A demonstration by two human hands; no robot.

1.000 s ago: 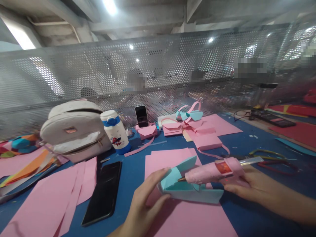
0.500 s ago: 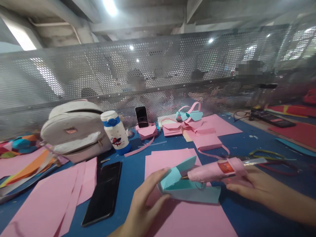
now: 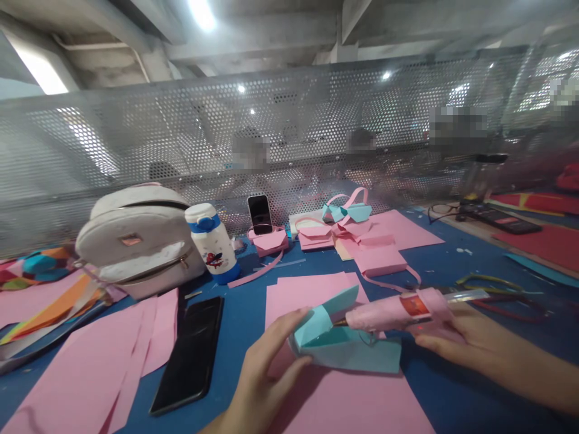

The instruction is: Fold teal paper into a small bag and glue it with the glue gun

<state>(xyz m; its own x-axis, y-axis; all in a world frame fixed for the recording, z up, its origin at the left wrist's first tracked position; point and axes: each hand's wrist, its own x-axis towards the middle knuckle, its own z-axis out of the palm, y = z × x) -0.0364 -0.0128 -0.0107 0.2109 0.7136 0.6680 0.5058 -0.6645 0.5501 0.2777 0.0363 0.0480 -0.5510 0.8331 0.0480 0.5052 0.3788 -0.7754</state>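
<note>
My left hand (image 3: 271, 361) grips the left end of a folded light-blue paper piece (image 3: 357, 354), thumb in front and fingers behind. The piece stands partly opened up, with a flap raised at the back. In my right hand (image 3: 470, 337) is a pink hot glue gun (image 3: 398, 313), a clear glue stick poking from its rear. Its metal nozzle points left and reaches the inside of the blue paper near the fold; whether it touches is hard to tell. Beneath them lie pink paper sheets (image 3: 344, 404).
A black phone (image 3: 187, 355) and pink sheets (image 3: 85, 367) lie to the left. Behind them stand a white backpack (image 3: 140, 241) and a bottle (image 3: 212, 244). Small pink paper bags (image 3: 380, 256) sit farther back before a perforated metal screen (image 3: 289, 132). Scissors (image 3: 493, 283) rest at right.
The glue gun's nozzle has shifted very slightly to the right, and the blue paper's right end has moved a little left. Both hands keep their holds.
</note>
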